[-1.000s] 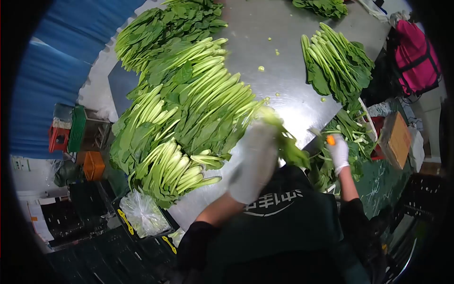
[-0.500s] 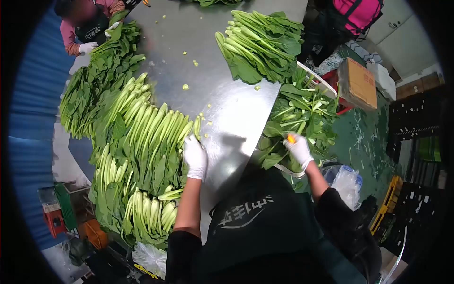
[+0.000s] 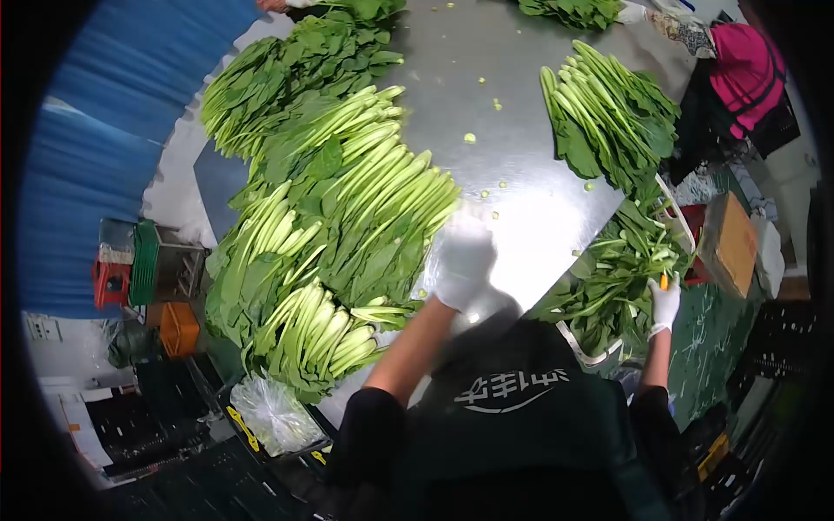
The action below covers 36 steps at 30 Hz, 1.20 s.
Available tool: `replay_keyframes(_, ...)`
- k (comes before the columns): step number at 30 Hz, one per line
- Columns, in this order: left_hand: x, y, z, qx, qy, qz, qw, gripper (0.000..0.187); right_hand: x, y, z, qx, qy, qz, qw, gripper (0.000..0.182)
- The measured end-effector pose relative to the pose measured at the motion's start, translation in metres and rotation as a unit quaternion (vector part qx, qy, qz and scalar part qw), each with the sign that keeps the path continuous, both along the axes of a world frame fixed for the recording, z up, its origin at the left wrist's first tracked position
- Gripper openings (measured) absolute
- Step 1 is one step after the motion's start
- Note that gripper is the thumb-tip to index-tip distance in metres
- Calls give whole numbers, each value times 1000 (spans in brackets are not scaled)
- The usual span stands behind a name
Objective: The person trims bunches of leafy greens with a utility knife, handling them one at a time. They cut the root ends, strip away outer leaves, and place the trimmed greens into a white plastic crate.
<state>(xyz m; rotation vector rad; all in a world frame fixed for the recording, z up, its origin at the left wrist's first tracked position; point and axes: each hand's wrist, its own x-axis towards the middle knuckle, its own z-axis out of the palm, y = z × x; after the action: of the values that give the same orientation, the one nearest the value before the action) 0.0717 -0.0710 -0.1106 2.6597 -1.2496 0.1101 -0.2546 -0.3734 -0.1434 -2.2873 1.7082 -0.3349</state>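
Observation:
My left hand (image 3: 466, 256), in a white glove, is smeared by motion over the steel table (image 3: 434, 52), just right of a long row of leafy green stalks (image 3: 382, 187). Its fingers cannot be made out. My right hand (image 3: 665, 306), gloved too, is closed around a small orange object (image 3: 664, 281), the rest of which is hidden. It is at the right side of a crate (image 3: 593, 354) heaped with loose greens (image 3: 621, 269). Nearer me lies a shorter bunch of pale-stemmed greens (image 3: 317, 334).
Another bunch of greens (image 3: 608, 113) lies at the table's right edge. Small cut pieces (image 3: 469, 138) dot the steel. Co-workers' gloved hands (image 3: 632, 12) show at the far end. A cardboard box (image 3: 728, 243) stands beyond the crate, and a plastic bag (image 3: 271, 412) sits at lower left.
The head view has turned, shifting the scene rightward. My left hand has come away from the stalk ends toward the bare steel. My right hand has moved outward to the crate's right side.

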Motion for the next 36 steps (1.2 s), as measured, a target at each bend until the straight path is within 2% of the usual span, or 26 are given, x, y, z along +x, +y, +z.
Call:
replay_keyframes(1, 16, 13, 13, 69, -172, 97, 978, 62, -7, -7, -6, -3, -30, 27, 999, 64)
replay_keyframes(2, 35, 28, 10, 111, -167, 172, 964, 62, -13, -12, -13, -5, -59, 54, 997, 62)
replay_keyframes(3, 51, 41, 10, 119, -104, 227, 961, 60, -11, -9, -20, 36, -109, 67, 991, 57)
replay_keyframes(4, 64, 47, -1, 159, -140, 220, 952, 54, -10, -11, -45, 100, -157, 37, 982, 50)
replay_keyframes(6, 60, 45, 0, 172, -180, 216, 944, 37, 27, 24, -36, 90, -159, 113, 977, 43)
replay_keyframes(7, 62, 45, 13, 163, -79, 207, 961, 28, 53, 45, -25, 122, -176, 136, 967, 40)
replay_keyframes(8, 61, 53, 16, 107, -111, 181, 971, 23, 82, 69, -14, 154, -193, 157, 956, 37)
replay_keyframes(9, 58, 57, 23, 98, -88, 166, 977, 24, 111, 96, 10, 230, -211, 164, 936, 36)
replay_keyframes(10, 51, 60, 30, 89, -63, 149, 983, 26, 135, 119, 33, 304, -225, 169, 910, 35)
replay_keyframes(12, 24, 62, 33, 52, -62, 133, 988, 27, 169, 149, 25, 370, -305, 238, 845, 36)
replay_keyframes(14, -9, 66, 35, 10, -38, 102, 994, 25, 204, 180, 14, 577, -425, 129, 685, 29)
replay_keyframes(16, -44, 65, 31, 78, -4, 92, 993, 33, 225, 189, 34, 596, -366, 151, 699, 26)
replay_keyframes(17, -52, 69, 19, 77, 2, 90, 993, 33, 229, 188, 28, 595, -363, 147, 702, 26)
replay_keyframes(19, -59, 75, -11, 46, -103, 74, 991, 46, 236, 186, 10, 589, -306, 149, 732, 22)
replay_keyframes(20, -60, 76, -7, 43, -100, 74, 991, 46, 236, 182, 10, 588, -304, 148, 735, 22)
replay_keyframes(22, -60, 86, 12, -51, 30, 64, 996, 56, 233, 179, 9, 591, -263, 179, 741, 21)
replay_keyframes(23, -60, 90, 17, -71, 16, 60, 996, 56, 233, 180, -15, 581, -335, 186, 718, 20)
replay_keyframes(24, -59, 94, 21, -71, 17, 64, 995, 56, 235, 182, -19, 582, -332, 188, 718, 20)
replay_keyframes(25, -58, 98, 24, -77, 24, 61, 995, 55, 238, 183, -22, 444, -329, 282, 784, 19)
replay_keyframes(26, -58, 101, 27, -84, 32, 58, 994, 55, 241, 184, -24, 291, -316, 367, 825, 18)
replay_keyframes(28, -58, 108, 28, -83, 45, 75, 993, 49, 249, 182, -25, 330, -327, 349, 814, 20)
replay_keyframes(30, -60, 120, 21, -103, 24, 82, 991, 42, 256, 179, 17, 592, -263, 236, 724, 16)
replay_keyframes(32, -73, 134, 13, -98, 6, 84, 992, 34, 265, 176, 26, 624, -297, 179, 700, 15)
replay_keyframes(35, -91, 157, 3, 22, 1, 3, 1000, 27, 285, 170, 17, 610, -294, 180, 714, 17)
replay_keyframes(36, -95, 163, -2, 25, 1, 7, 1000, 27, 290, 170, 14, 606, -275, 191, 721, 18)
